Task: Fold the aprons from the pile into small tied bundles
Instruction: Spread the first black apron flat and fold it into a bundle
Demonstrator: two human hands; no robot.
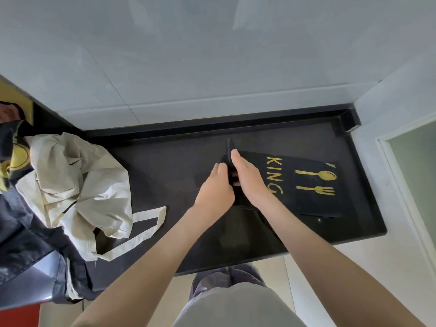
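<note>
Head view of a black countertop (174, 161) set against a white tiled wall (212, 55). A black apron (313, 204) lies partly folded at centre right of the frame, its gold print (the letters "KING", a spoon and a fork) facing up. At frame centre both hands meet over the apron's left edge, where a narrow fold of black cloth stands up between them. The left hand (215, 187) has its fingers curled onto this fold, gripping it. The right hand (249, 178) lies edge-on with fingers straight and together, pressed against the fold's right side and holding nothing. At the left of the frame sits the pile: a crumpled cream apron (70, 180) on top, its straps (146, 223) trailing toward the centre, over dark navy cloth (28, 244) and a black-and-yellow piece (16, 159) at the far left edge.
</note>
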